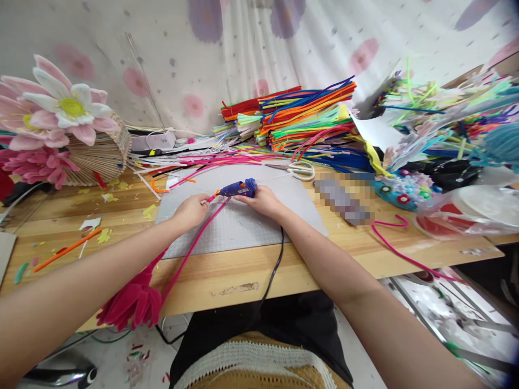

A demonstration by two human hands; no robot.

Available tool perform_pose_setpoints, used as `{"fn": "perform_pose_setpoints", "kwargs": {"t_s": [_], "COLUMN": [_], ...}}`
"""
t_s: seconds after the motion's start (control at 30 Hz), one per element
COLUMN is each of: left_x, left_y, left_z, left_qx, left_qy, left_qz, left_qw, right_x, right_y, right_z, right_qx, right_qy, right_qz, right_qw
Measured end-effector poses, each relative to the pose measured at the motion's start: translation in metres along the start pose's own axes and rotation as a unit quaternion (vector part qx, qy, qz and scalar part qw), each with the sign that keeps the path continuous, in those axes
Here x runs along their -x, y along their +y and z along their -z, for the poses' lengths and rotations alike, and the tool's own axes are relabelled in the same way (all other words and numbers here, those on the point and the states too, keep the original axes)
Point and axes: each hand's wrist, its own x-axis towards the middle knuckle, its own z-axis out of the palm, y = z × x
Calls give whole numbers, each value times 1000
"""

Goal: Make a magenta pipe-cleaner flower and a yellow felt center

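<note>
My right hand (263, 202) is closed around the handle of a blue glue gun (238, 188). The gun's orange tip points left, at or very near the pink stem end that my left hand (191, 209) pinches. Below my left forearm hangs a magenta pipe-cleaner flower (132, 305), upside down at the table's front edge; its stem runs up behind that arm. A long pink pipe cleaner (193, 246) slants from under the gun down towards the flower. Beneath both hands lies a grey cutting mat (292, 216).
Scissors (302, 170) lie at the mat's back edge, before stacked coloured pipe cleaners (308, 119). A black cord (275, 265) drops over the table edge. Fluffy flowers (71, 108) stand left; a clear plastic-wrapped tub (470, 213) is right. An orange pipe cleaner (67, 250) lies left.
</note>
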Motion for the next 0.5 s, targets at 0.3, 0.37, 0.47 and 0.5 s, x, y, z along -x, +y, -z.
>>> {"fn": "perform_pose_setpoints", "kwargs": {"t_s": [0.3, 0.37, 0.47, 0.5], "left_x": [0, 0, -1, -2], "left_y": [0, -2, -4, -4], "left_z": [0, -1, -1, -1], "left_qx": [-11, -11, -10, -9], "left_qy": [-3, 1, 4, 5], "left_qz": [7, 4, 2, 5], "left_qw": [1000, 1000, 1000, 1000], "right_x": [0, 0, 0, 0], "right_y": [0, 0, 1, 1], "right_z": [1, 2, 2, 2], "right_qx": [-10, -8, -9, -8], "right_qy": [-1, 1, 8, 10], "right_qz": [0, -3, -3, -2], "right_qw": [1000, 1000, 1000, 1000]}}
